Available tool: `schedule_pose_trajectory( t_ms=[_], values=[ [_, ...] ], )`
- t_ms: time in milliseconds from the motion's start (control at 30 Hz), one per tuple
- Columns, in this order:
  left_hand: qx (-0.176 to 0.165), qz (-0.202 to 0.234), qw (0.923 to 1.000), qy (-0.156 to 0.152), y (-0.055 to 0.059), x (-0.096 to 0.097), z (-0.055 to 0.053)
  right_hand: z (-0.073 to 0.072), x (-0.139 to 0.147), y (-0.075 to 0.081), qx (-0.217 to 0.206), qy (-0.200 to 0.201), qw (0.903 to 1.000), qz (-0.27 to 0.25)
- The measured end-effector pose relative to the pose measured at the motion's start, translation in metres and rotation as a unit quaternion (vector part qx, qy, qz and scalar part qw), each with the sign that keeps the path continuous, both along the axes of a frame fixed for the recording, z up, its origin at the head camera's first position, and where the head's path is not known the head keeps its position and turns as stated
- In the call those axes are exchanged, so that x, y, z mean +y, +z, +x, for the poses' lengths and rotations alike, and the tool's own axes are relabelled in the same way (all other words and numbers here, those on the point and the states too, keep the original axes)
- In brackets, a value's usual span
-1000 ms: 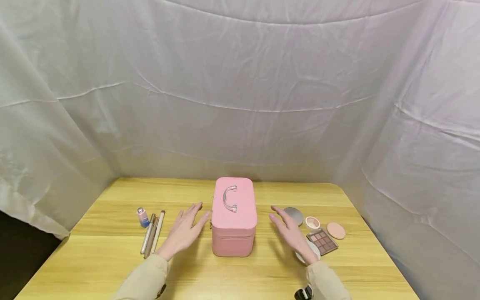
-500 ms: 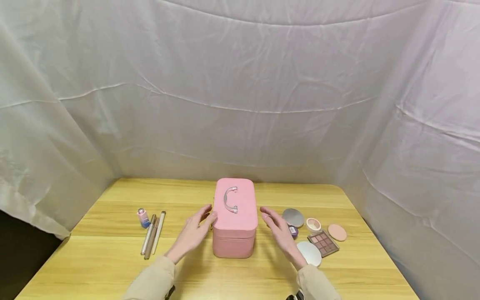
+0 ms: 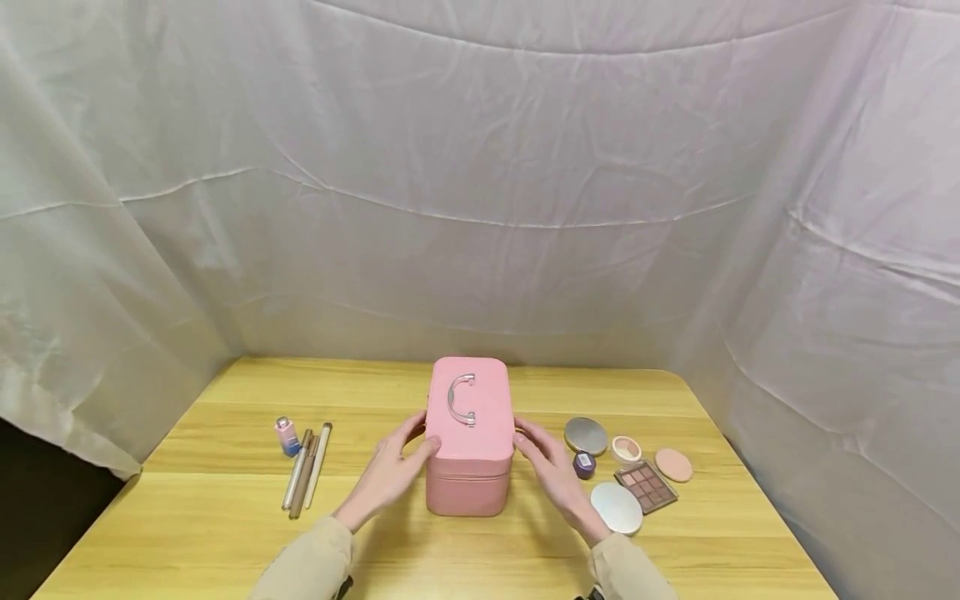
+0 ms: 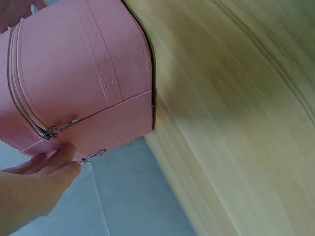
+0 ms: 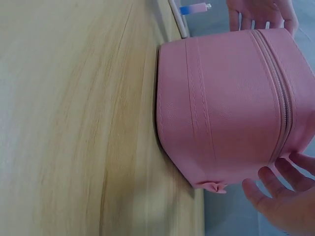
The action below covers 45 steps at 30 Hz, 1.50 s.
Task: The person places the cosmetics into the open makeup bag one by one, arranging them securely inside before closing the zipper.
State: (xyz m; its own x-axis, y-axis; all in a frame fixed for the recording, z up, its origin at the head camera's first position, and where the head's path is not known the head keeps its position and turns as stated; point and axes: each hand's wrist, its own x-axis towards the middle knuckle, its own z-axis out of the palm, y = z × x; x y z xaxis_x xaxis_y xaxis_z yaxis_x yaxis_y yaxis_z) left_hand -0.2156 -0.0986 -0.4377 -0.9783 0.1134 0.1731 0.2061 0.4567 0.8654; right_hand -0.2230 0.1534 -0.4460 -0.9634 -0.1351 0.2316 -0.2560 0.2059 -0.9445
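A pink makeup case (image 3: pixel 470 417) with a zip and a silver handle (image 3: pixel 460 400) on its lid stands closed on the table. My left hand (image 3: pixel 390 471) touches its left side, thumb at the lid edge. In the left wrist view, the fingers of that hand (image 4: pixel 44 179) lie near a metal zip pull (image 4: pixel 50 132). On the opposite side, my right hand (image 3: pixel 553 475) rests its fingertips against the case. The right wrist view has those fingers (image 5: pixel 278 182) slightly bent by the zip (image 5: pixel 280 93). Neither hand wraps round anything.
Left on the wooden table (image 3: pixel 225 533) lie a pink-and-blue bottle (image 3: pixel 287 437) and several slim brush-like sticks (image 3: pixel 306 473). To the right are a grey disc (image 3: pixel 586 436), a purple jar (image 3: pixel 584 465), a white disc (image 3: pixel 617 508), an eyeshadow palette (image 3: pixel 647 486), a round compact (image 3: pixel 626 449) and a puff (image 3: pixel 673 465).
Both hands have moved inward from either side and now touch the pink case. The purple jar, hidden earlier by the right hand, shows fully. The case has stayed in place.
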Motion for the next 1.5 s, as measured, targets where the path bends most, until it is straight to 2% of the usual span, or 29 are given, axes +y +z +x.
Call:
schedule_pose_trajectory(
  t_ms=[233,567,800,867,1000,1067,1167,1233,1300,1400,1500],
  values=[
    [-0.002,0.004,1.0,-0.007,-0.001,0.0,0.0,0.001,-0.002,0.0,-0.01,0.002,0.9999,0.005],
    [-0.006,0.008,0.9997,-0.021,-0.001,-0.004,0.001,0.002,-0.003,0.001,0.004,0.0,0.9998,0.018],
    [0.001,0.034,0.9986,-0.04,-0.003,-0.007,0.0,0.003,-0.008,0.009,0.004,-0.007,0.9998,0.016],
    [0.0,0.032,0.9988,-0.037,-0.002,-0.007,0.0,0.003,-0.01,0.012,0.006,-0.002,0.9999,0.012],
    [0.0,-0.006,0.9999,-0.012,0.003,-0.004,0.005,0.002,-0.014,0.017,0.015,0.003,0.9999,0.002],
    [0.019,-0.025,0.9995,0.004,0.006,-0.001,0.007,0.002,-0.017,0.02,0.027,0.004,0.9996,0.0],
    [0.081,-0.051,0.9951,0.025,0.011,0.007,0.011,0.003,-0.02,0.023,0.042,0.004,0.9991,-0.003],
    [0.134,-0.069,0.9877,0.042,0.013,0.013,0.013,0.004,-0.023,0.026,0.049,0.006,0.9987,-0.005],
    [0.168,-0.087,0.9802,0.058,0.015,0.019,0.015,0.005,-0.025,0.029,0.062,0.012,0.998,-0.004],
    [0.191,-0.105,0.9731,0.075,0.019,0.027,0.017,0.005,-0.028,0.032,0.08,0.017,0.9967,0.003],
    [0.196,-0.11,0.9705,0.086,0.022,0.033,0.016,0.004,-0.031,0.034,0.099,0.024,0.9947,0.007]
  ],
)
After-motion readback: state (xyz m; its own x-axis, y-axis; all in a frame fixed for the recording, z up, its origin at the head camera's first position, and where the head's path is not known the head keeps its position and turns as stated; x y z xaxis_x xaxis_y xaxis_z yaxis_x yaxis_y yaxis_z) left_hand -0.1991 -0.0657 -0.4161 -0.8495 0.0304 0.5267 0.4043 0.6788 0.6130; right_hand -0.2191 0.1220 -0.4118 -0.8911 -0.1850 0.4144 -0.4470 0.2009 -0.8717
